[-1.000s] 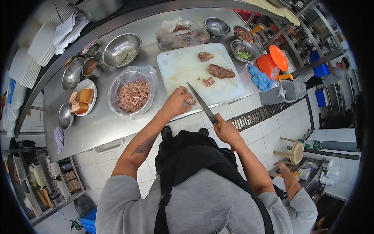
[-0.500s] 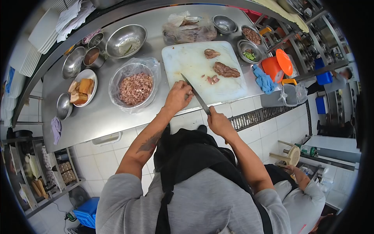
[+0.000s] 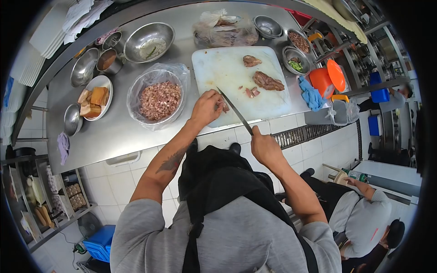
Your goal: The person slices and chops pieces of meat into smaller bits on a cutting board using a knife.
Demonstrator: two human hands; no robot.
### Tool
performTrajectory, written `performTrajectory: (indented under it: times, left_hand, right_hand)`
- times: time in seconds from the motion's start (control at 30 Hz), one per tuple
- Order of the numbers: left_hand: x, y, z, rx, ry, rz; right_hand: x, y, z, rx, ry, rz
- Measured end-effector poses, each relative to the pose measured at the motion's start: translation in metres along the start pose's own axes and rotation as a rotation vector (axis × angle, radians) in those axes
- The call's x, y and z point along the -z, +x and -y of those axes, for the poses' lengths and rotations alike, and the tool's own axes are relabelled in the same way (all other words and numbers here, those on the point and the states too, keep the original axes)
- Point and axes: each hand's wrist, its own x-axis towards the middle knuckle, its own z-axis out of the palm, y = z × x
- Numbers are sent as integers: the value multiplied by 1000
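My right hand [image 3: 265,146] grips the handle of a long kitchen knife [image 3: 236,112], its blade slanting up and left over the white cutting board [image 3: 214,66]. At the board's near left edge, my left hand [image 3: 206,108] has its fingers curled on a small piece of meat [image 3: 225,107], partly hidden, close beside the blade. Farther back on the board lie a large brown chunk of meat [image 3: 268,82], a smaller chunk [image 3: 251,60] and a few scraps [image 3: 252,92]. Left of the board, a bowl lined with a clear plastic bag [image 3: 183,77] holds diced meat [image 3: 159,100].
Behind the board sits a plastic bag of meat [image 3: 225,34]. Metal bowls [image 3: 267,27] and a blue cloth [image 3: 311,93] are at the right. A plate of browned blocks [image 3: 108,84] and a large bowl [image 3: 149,42] are left. Another person [image 3: 359,216] is at lower right.
My right hand and the knife have shifted slightly right and toward me. Meat now shows at my left fingertips. The person at lower right has moved further into view.
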Motion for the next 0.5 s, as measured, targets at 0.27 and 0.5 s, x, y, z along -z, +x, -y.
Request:
performTrajectory:
  times: [0.27,0.5]
  left_hand:
    - [-4,-1,1,13,1,-10]
    - [-11,-4,2,35,-85,-22]
  right_hand:
    - [-19,-9,-8,51,48,1]
    - [-49,21,-15,22,128,-2]
